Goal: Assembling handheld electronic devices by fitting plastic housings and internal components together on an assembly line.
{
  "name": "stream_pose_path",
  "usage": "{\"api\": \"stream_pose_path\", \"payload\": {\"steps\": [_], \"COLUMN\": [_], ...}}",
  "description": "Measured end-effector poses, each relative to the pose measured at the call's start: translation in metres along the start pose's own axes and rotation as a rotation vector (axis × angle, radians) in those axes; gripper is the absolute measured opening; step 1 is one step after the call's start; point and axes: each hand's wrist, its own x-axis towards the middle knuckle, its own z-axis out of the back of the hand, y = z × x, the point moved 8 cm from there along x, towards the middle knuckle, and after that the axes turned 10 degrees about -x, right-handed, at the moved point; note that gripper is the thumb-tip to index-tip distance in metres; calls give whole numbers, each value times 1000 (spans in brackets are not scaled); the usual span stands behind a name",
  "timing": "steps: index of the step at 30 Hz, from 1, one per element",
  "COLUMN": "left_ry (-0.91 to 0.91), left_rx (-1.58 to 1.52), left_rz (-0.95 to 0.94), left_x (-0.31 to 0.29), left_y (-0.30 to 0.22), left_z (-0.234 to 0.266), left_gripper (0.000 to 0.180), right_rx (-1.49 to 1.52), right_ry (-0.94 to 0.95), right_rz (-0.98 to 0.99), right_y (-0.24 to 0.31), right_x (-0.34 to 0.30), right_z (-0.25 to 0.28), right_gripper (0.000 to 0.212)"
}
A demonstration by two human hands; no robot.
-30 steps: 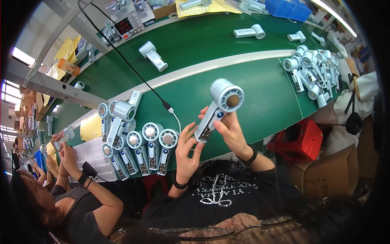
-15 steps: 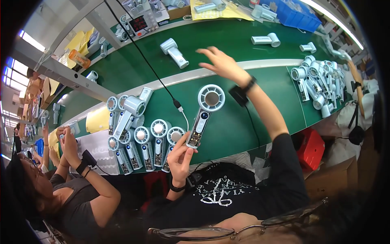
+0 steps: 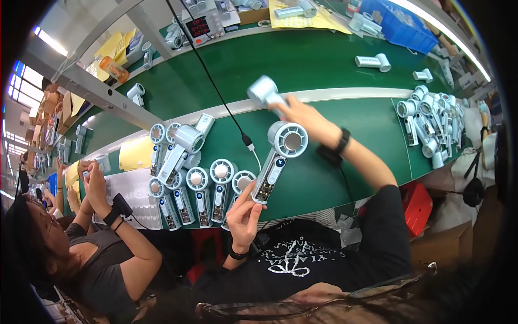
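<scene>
My left hand (image 3: 245, 220) is closed round the lower end of a pale blue handheld fan (image 3: 287, 141), tilted with its round head up and to the right. A small display on its handle is lit, and circuitry shows bare near the bottom. A white cable end (image 3: 257, 156) hangs down behind that handle; whether it is plugged in is hidden. Farther off, my right hand (image 3: 310, 120) grips the handle of a second handheld fan (image 3: 263, 90), blurred by motion, over the pale strip along the bench. Its fingers are partly smeared.
Several fans with open handles (image 3: 198, 178) lie in a cluster on the left. A heap of fans (image 3: 429, 116) fills the right end. Across the green belt (image 3: 324, 65) stand a blue bin (image 3: 402, 27) and a meter (image 3: 202, 27). A co-worker (image 3: 102, 243) sits at left.
My right hand, open half a second ago, has taken hold of a fan from the belt and drawn it nearer. The fan in my left hand has turned slightly.
</scene>
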Motion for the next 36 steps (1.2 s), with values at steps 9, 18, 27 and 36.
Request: {"api": "stream_pose_path", "payload": {"steps": [9,18,27,36], "left_ry": [202,463,478,226], "left_rx": [25,-162,-13,26], "left_rz": [1,194,109,-185], "left_x": [7,3,8,16], "left_y": [-2,5,-6,-34], "left_z": [-18,-49,-64,-45], "left_gripper": [15,9,18,23], "right_rx": [-176,517,507,1803], "right_ry": [36,-363,-597,-724], "right_rz": [-27,226,228,397], "right_y": [34,49,52,13], "right_x": [-120,-146,-175,-233], "right_z": [23,94,86,197], "right_gripper": [48,95,79,87]}}
